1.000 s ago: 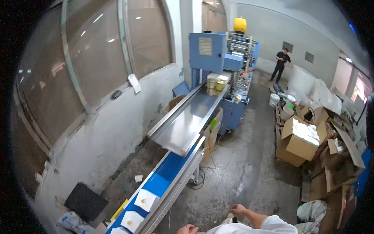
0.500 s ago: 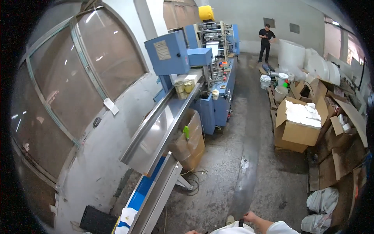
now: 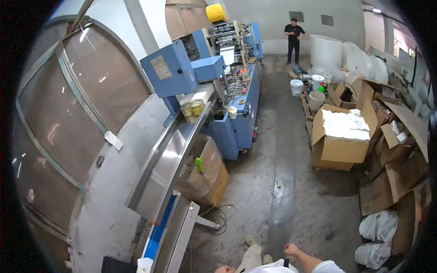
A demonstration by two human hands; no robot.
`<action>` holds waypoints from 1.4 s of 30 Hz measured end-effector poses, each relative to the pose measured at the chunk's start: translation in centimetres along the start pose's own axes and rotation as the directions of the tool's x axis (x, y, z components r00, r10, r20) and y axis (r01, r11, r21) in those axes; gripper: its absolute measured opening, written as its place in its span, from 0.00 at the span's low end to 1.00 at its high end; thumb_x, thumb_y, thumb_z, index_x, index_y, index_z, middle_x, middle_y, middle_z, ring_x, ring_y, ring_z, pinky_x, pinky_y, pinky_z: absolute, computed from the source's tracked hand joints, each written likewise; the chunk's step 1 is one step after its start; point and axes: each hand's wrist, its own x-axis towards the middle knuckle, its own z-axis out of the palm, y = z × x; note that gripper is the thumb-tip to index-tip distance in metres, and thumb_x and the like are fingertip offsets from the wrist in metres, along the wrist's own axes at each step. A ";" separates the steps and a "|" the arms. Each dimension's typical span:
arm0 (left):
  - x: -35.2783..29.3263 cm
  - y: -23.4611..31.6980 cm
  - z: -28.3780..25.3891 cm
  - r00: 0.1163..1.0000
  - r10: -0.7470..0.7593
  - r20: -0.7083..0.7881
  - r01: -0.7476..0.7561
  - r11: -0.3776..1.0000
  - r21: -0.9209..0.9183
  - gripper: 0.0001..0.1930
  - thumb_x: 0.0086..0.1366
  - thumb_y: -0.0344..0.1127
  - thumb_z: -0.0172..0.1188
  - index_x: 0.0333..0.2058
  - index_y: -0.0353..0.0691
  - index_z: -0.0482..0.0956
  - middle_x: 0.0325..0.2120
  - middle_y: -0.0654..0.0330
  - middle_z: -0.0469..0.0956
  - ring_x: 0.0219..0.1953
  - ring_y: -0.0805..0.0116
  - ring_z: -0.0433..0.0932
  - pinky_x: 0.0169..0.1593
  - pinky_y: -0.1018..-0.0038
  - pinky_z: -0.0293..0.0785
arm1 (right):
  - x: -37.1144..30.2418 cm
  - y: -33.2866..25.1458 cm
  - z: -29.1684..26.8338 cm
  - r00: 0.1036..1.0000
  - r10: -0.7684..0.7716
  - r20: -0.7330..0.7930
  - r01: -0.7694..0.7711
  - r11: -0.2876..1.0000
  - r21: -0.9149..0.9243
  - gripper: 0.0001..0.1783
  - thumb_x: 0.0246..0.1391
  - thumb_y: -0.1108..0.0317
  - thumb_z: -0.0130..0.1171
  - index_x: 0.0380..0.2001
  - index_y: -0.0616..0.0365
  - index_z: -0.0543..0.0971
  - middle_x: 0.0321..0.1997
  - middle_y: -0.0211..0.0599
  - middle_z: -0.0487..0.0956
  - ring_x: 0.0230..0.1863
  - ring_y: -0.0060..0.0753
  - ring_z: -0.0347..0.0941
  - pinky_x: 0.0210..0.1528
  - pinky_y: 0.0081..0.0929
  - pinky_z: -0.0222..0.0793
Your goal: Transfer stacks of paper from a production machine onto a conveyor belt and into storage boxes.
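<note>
My right hand [image 3: 292,250] is at the bottom, right of centre, with its fingers curled in and nothing showing from them. Just below it, a short dark strap [image 3: 286,263] lies against my white clothing [image 3: 273,267]. Only a sliver of my left hand [image 3: 224,270] shows at the lower edge, its fingers cut off. Nearest to that hand, on the left, runs a conveyor with a blue belt [image 3: 160,223] and a pale metal side rail [image 3: 183,236]. Part of a white item [image 3: 144,265] sits at its lower end.
A steel chute [image 3: 164,159] slopes from a blue machine [image 3: 169,68]; two tins [image 3: 196,107] sit at its upper end. Beneath stands a plastic-lined carton [image 3: 205,175]. To the right are an open box of white material [image 3: 341,150], buckets [image 3: 297,86] and wrapped bundles [image 3: 378,225]. A person [image 3: 294,40] stands far off.
My view has shifted, so the machine and boxes sit further left. My legs and shoes show more. My right hand, earlier at the dark strap, now appears slightly above it.
</note>
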 end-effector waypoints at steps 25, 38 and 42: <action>37.3 4.7 -12.7 0.985 -0.133 -0.114 0.129 0.991 -0.040 0.20 0.56 0.54 0.57 0.28 0.41 0.84 0.26 0.53 0.82 0.30 0.57 0.81 0.36 0.63 0.75 | 15.8 -8.9 -22.4 0.986 0.151 -0.077 -0.082 0.820 0.566 0.10 0.51 0.69 0.58 0.35 0.65 0.79 0.22 0.37 0.79 0.21 0.29 0.76 0.23 0.25 0.71; 37.6 18.2 -22.4 0.807 -0.429 -0.406 0.197 0.843 -0.500 0.32 0.53 0.65 0.61 0.39 0.37 0.82 0.37 0.49 0.82 0.42 0.55 0.80 0.49 0.65 0.73 | 31.7 -12.9 -34.4 0.990 0.118 0.081 -0.140 0.918 0.370 0.07 0.50 0.70 0.58 0.29 0.64 0.79 0.23 0.38 0.79 0.21 0.27 0.74 0.22 0.27 0.72; 41.0 17.7 -28.9 0.657 -0.477 -0.585 0.093 0.820 -0.564 0.31 0.51 0.61 0.66 0.37 0.33 0.80 0.34 0.48 0.82 0.39 0.52 0.80 0.46 0.65 0.74 | 34.9 -16.5 -38.0 0.997 0.030 0.072 -0.060 0.890 0.453 0.06 0.52 0.75 0.53 0.34 0.66 0.75 0.23 0.36 0.76 0.20 0.27 0.72 0.21 0.28 0.71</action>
